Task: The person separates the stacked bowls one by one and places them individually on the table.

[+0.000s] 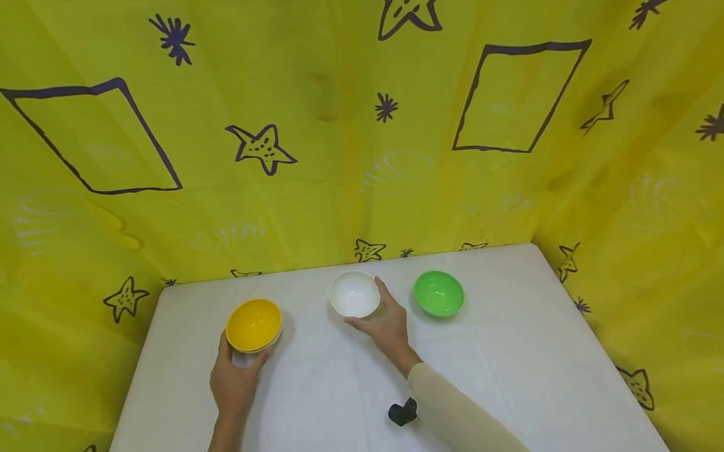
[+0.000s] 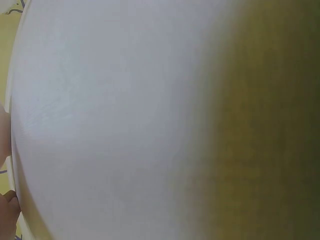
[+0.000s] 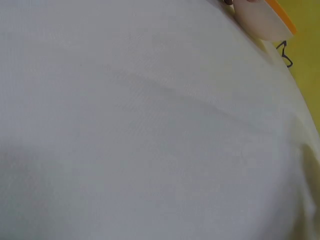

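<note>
On the left of the white-covered table, my left hand (image 1: 234, 378) holds a yellow bowl (image 1: 253, 324), fingers on its left side and thumb at its near edge. A white outer surface shows under the yellow rim, like a second bowl beneath it. In the right wrist view this pale-sided bowl (image 3: 262, 20) with its orange-yellow rim is cut off at the top edge. My right hand (image 1: 386, 326) grips a white bowl (image 1: 354, 294) at the table's back middle, thumb at the near side and fingers at the right. A green bowl (image 1: 439, 294) stands right of that hand, untouched.
A white cloth (image 1: 324, 411) covers the table. Yellow patterned curtains (image 1: 335, 200) enclose its back and sides, close behind the bowls. A black wrist device (image 1: 403, 412) sticks out beside the right sleeve (image 1: 463, 415).
</note>
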A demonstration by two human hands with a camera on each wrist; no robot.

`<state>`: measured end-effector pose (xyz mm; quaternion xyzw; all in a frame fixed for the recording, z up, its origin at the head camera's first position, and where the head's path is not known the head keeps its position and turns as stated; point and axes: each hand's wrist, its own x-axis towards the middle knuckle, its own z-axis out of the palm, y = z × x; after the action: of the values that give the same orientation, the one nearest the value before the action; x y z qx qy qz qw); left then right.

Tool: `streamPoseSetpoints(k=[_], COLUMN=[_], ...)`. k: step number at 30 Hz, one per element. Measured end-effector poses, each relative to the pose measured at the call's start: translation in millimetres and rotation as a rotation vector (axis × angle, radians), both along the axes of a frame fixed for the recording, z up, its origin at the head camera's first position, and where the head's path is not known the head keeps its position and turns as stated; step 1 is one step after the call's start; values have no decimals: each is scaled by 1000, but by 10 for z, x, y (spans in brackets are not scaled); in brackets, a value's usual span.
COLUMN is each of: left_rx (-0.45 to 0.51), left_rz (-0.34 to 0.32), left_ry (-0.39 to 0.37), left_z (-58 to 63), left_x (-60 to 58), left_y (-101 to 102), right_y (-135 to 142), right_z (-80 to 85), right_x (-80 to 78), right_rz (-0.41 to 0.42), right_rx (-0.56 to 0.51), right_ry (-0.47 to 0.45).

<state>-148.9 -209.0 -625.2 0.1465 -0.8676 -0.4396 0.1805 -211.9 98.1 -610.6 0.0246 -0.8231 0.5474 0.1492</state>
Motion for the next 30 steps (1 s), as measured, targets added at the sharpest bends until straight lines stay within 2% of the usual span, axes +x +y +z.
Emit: streamPoseSetpoints(k=[9,14,18,30], left_rx=[22,24,17,2], left_rz=[0,-2,-3,-10], left_ry=[-29,-30,-33,-27], left_z=[10,24,10,-26], left_x=[7,5,-3,-14], left_y=[13,10,-10,-31], right_y=[152,218,258,300], right_z=[-101,-150,-188,-197], right_x=[3,5,1,25], right_rz=[-80,-116,-121,-133], right_rx=[-2,-1,-20,-52], right_ry=[-43,-26,-8,-41])
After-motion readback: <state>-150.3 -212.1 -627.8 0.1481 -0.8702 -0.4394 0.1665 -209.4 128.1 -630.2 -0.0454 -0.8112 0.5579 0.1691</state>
